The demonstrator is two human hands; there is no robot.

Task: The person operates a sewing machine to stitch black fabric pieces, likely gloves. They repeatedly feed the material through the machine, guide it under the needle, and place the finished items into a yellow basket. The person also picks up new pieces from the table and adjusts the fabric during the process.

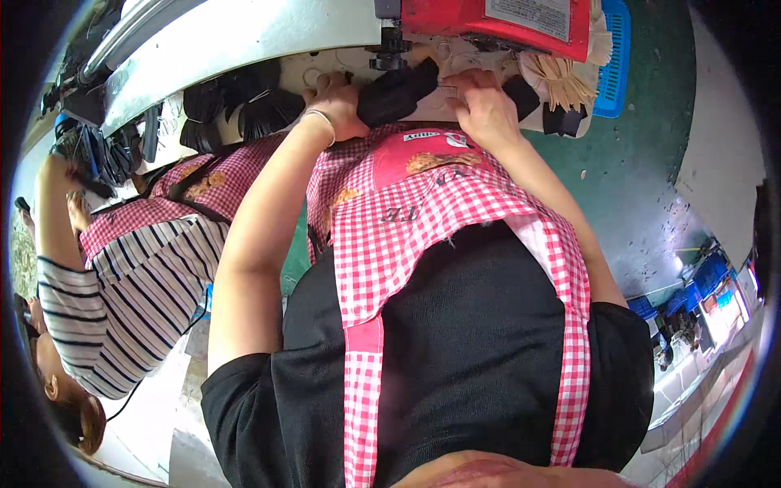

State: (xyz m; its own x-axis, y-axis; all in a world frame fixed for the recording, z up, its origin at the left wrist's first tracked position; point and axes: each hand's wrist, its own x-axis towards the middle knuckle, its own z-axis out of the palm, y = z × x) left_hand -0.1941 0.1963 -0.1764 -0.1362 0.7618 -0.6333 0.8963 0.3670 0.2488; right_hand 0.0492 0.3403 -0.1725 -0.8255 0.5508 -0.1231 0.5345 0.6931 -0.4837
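A folded black cloth piece [397, 95], sock-like in shape, lies slantwise on the pale worktop, below the machine's dark metal head. My left hand [338, 104] is closed on its left end, with the thumb side against the cloth and the fingertips partly hidden. Just past the cloth's right end, my right hand [486, 107] has its fingers bent inward in a pinch. What they hold, if anything, is too small to make out. Another black piece [521, 95] lies beside my right hand.
Above my hands stands a red machine [496, 24]. Cream cloth pieces [561, 77] and a blue plastic basket [614, 61] are at the right. Stacks of black pieces [264, 114] lie left, under a white curved panel [244, 49]. A co-worker in a striped shirt [146, 285] sits close on my left.
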